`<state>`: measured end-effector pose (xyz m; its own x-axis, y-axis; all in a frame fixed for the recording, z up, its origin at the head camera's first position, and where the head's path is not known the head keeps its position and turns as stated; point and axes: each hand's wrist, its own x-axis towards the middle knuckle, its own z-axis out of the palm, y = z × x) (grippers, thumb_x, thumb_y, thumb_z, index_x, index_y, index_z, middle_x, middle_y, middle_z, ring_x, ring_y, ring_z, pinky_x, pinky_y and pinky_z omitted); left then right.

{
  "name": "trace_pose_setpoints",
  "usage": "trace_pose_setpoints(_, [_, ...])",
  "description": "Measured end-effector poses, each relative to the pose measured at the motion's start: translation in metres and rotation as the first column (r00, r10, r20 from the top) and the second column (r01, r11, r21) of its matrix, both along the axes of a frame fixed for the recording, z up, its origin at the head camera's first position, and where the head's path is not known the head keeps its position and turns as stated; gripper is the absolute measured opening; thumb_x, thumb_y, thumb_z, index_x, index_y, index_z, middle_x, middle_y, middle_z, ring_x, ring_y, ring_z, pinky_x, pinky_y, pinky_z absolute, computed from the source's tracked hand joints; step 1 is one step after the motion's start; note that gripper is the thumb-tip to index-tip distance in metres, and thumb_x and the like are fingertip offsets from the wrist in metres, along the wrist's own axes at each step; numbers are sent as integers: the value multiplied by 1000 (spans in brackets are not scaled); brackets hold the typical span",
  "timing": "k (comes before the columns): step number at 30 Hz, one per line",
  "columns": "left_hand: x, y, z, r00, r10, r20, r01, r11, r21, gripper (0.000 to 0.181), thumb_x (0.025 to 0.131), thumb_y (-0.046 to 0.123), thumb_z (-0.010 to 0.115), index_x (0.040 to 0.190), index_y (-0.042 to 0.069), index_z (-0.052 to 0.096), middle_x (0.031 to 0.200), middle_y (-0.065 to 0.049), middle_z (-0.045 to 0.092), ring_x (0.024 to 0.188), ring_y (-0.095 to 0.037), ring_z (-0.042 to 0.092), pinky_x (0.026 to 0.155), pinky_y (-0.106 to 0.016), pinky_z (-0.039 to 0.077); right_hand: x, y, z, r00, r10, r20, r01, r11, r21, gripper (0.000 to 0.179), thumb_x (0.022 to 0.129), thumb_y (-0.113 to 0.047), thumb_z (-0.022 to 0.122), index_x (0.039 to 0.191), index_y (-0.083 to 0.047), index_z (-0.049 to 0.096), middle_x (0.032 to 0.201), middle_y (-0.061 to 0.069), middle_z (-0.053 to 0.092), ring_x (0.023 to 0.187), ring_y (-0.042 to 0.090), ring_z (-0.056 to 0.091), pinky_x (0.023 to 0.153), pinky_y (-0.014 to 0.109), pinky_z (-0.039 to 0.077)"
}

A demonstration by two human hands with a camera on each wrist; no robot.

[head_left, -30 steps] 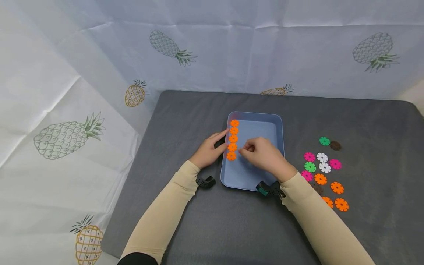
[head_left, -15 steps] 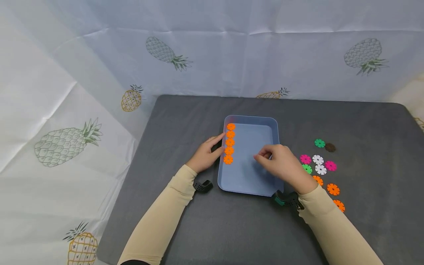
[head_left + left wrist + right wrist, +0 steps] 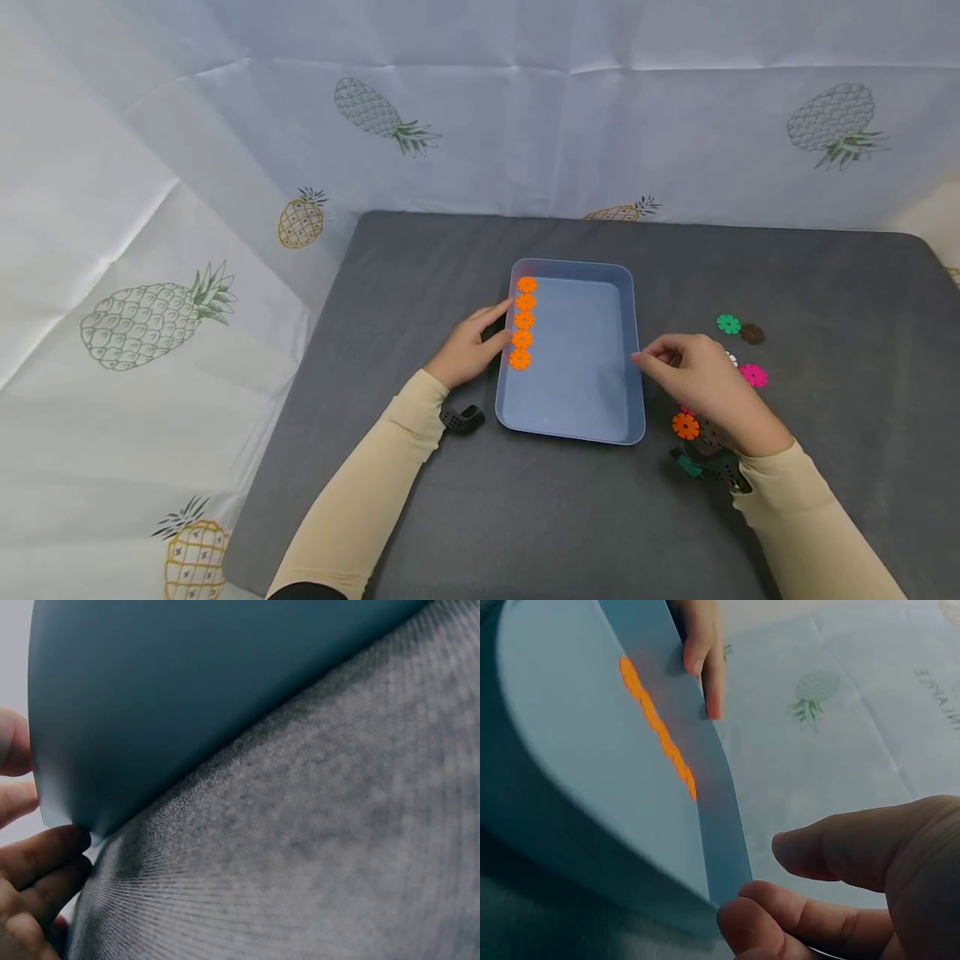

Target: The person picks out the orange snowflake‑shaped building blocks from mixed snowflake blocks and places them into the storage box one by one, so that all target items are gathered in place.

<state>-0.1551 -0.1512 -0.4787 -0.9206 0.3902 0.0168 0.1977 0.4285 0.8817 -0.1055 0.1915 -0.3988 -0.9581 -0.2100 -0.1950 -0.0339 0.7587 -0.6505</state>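
A shallow blue tray [image 3: 573, 367] lies on the table, with a column of several orange notched discs [image 3: 523, 320] along its left wall. Against the outside of that wall my left hand [image 3: 467, 348] rests, fingers fairly straight and touching the rim; the left wrist view shows fingertips [image 3: 64, 844] at the tray's side. My right hand [image 3: 701, 379] hovers just past the tray's right rim, fingers loosely bent. In the right wrist view, thumb and fingers are apart with nothing between them. Beneath and behind this hand are more discs: an orange disc [image 3: 686, 427] and a pink disc [image 3: 753, 376].
A green disc [image 3: 728, 324] and a brown disc [image 3: 752, 334] lie beyond the right hand, which with its forearm covers others. The grey-covered table [image 3: 420, 267] ends at a pineapple-print sheet [image 3: 480, 125] behind and to the left.
My right hand has moved right, from beside the orange column across the tray to beyond its right rim. The left hand stays at the left wall, and the orange column keeps its place.
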Motion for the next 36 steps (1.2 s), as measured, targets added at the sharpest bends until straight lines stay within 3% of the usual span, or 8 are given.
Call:
trace_pose_setpoints(9, [-2,2,2,1000,-6,3,6,1000,14,59,108,23,56,165,16,39,161,-9,47,151,-25,42,122,-48,36,14,30,-16,1000,25,-1,-25,998,50,30,102,-32,70,101,-3,77,76,1,66,59,13,50,54,29,43])
trace_pose_setpoints(20, [-1,2,2,1000,-10,3,10,1000,4,59,109,25,56,165,17,38,161,-10,47,151,-26,41,123,-48,35,38,57,-30,998,15,60,-24,988,152,27,95,-31,80,98,-5,74,78,-3,66,66,13,52,55,28,43])
trace_pose_setpoints(28, [-1,0,1,1000,-6,13,6,1000,20,60,109,25,56,165,18,37,163,-10,45,152,-27,40,123,-50,35,45,60,-32,993,-5,119,-15,985,170,33,89,-37,85,96,-8,70,74,-4,61,58,11,49,51,28,40])
trace_pose_setpoints(36, [-2,0,-2,1000,10,19,-11,1000,8,59,108,26,55,165,19,39,162,-8,46,151,-25,42,121,-49,36,48,56,-33,995,0,104,-23,975,219,31,88,-40,85,85,-16,66,71,-6,60,59,12,49,53,29,38])
